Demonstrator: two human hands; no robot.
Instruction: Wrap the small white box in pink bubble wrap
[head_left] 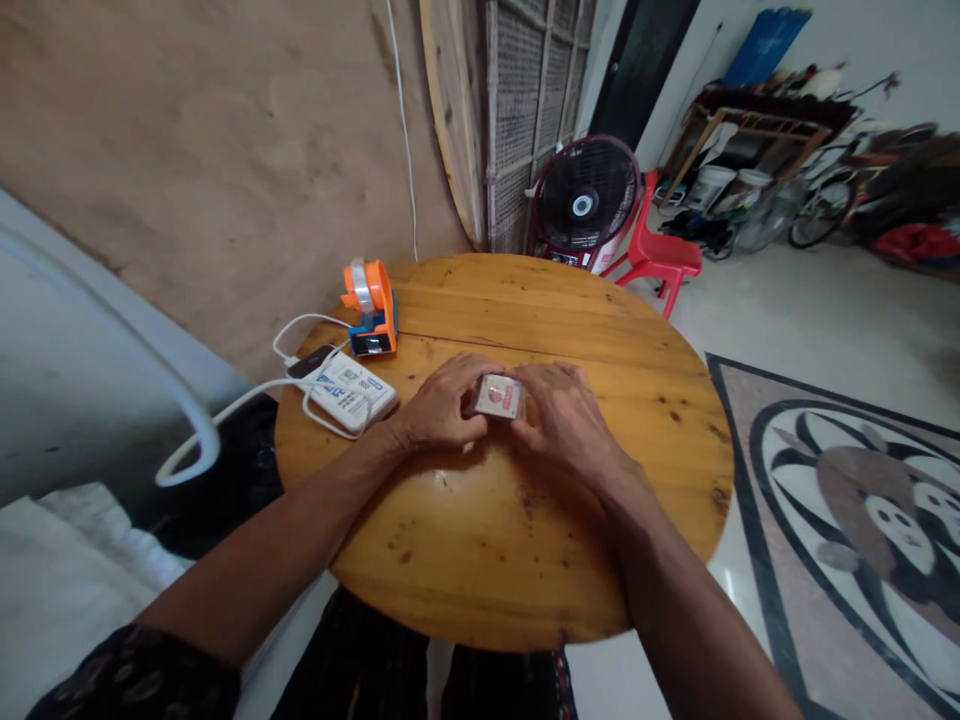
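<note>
A small, pale box-like block with red printing (pixel 499 396) sits low over the middle of the round wooden table (pixel 487 540). My left hand (pixel 448 402) grips its left side, the fingers curled behind it and the thumb in front. On the other side my right hand (pixel 561 410) holds it the same way. The block's sides and underside are hidden by my fingers, and whether it rests on the wood I cannot tell. Its printing is too small to read.
Left on the table stand an orange and blue tape dispenser (pixel 373 310) and a white box (pixel 352 390) with a phone (pixel 311 362) and white cable on it. Beyond the table are a fan (pixel 585 195) and a red chair (pixel 664 250). A wall borders the left.
</note>
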